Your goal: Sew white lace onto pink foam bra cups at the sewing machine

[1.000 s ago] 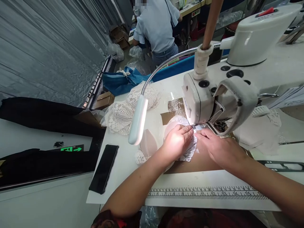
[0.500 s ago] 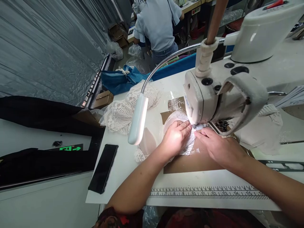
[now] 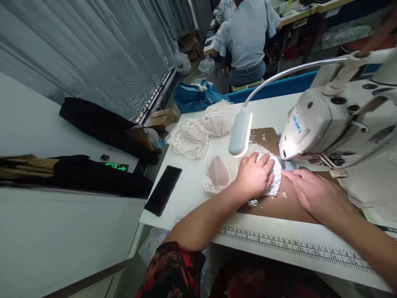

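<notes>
My left hand [image 3: 256,176] presses down on a white lace bra cup [image 3: 277,178], its bent fingers over the fabric. Close by on the other side, my right hand [image 3: 316,192] has its fingers together, and its thumb and forefinger tips meet the cup's edge; the exact pinch is hard to see. The lace edge lies just beside the needle area of a white sewing machine [image 3: 305,124]. Left of my hand, a sheer cup [image 3: 218,171] with lace trim rests on the table. Brown board [image 3: 288,207] covers the work surface beneath both hands.
A lamp [image 3: 240,132] on a bendable neck hangs over the work. More lace cups [image 3: 189,138] lie at the back left, and a black phone [image 3: 163,190] near the left edge. A ruler strip [image 3: 279,244] runs along the front. A person [image 3: 248,39] sits beyond the table.
My view has swung left, so everything appears further right. My left fingers have drawn back from the needle area onto the cup. My right hand remains at the lace edge.
</notes>
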The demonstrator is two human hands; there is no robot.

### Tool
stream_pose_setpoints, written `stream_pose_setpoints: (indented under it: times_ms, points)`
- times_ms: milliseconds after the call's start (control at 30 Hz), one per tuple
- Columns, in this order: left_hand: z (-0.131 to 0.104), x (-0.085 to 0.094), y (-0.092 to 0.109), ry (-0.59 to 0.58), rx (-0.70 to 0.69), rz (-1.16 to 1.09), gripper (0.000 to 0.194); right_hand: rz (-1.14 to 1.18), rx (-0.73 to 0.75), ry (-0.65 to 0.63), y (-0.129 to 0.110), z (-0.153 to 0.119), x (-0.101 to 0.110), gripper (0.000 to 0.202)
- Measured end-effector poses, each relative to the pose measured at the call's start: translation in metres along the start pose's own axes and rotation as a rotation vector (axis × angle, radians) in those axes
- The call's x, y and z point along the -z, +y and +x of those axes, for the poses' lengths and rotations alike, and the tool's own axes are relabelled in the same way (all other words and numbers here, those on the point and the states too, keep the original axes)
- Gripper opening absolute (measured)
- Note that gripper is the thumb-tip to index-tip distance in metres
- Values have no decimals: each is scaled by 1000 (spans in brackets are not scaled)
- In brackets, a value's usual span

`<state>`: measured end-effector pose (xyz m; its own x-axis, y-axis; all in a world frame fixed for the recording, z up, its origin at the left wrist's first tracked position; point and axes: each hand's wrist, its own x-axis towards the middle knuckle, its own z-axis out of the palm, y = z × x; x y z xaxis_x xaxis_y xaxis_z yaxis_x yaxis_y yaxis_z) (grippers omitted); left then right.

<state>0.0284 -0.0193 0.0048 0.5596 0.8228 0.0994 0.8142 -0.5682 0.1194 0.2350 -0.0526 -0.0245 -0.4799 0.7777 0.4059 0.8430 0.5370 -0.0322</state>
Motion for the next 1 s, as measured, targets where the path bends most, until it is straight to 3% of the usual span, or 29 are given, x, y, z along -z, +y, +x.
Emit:
stream_pose_setpoints:
  times_ms: [100, 167, 233, 300, 333, 467, 500, 567, 667, 733, 800, 867, 933, 1000]
  points:
    - [-23, 22, -11, -15, 6, -98, 32, 21, 15, 6, 2, -3, -3, 37]
    - [-47, 34, -27, 80, 91, -147, 28, 30, 13, 0, 4, -5, -7, 37]
    - [-73, 41, -46, 191, 347, -104, 28, 46, -7, -26, 5, -7, -9, 39]
    - [-99, 42, -64, 204, 605, -75, 23, 84, -32, -52, 5, -6, -8, 40]
    - [-112, 42, -72, 197, 656, -83, 19, 130, -41, -66, 5, -5, -4, 39]
    - [-153, 48, -83, 198, 645, -248, 28, 455, -45, -187, -6, 1, 23, 30]
    - [-161, 52, -80, 226, 617, -381, 30, 532, -52, -229, -11, 2, 31, 31]
    - [-172, 64, -68, 289, 531, -730, 32, 715, -82, -306, -25, 5, 44, 51]
    - [-171, 82, -42, 238, 338, -1110, 31, 1179, -217, -498, -54, 13, 50, 95]
    - [-158, 89, -26, 137, 208, -1183, 31, 1504, -339, -581, -74, 17, 47, 107]
    - [-136, 87, -15, 121, 118, -1186, 30, 1718, -435, -611, -88, 15, 43, 89]
    - [-111, 77, -10, 188, 85, -1092, 30, 1799, -521, -575, -90, 4, 41, 64]
    - [-88, 60, -10, 184, 67, -854, 30, 1739, -566, -464, -79, -17, 48, 50]
    - [-74, 42, -14, 79, 42, -546, 24, 1466, -550, -281, -60, -44, 67, 42]
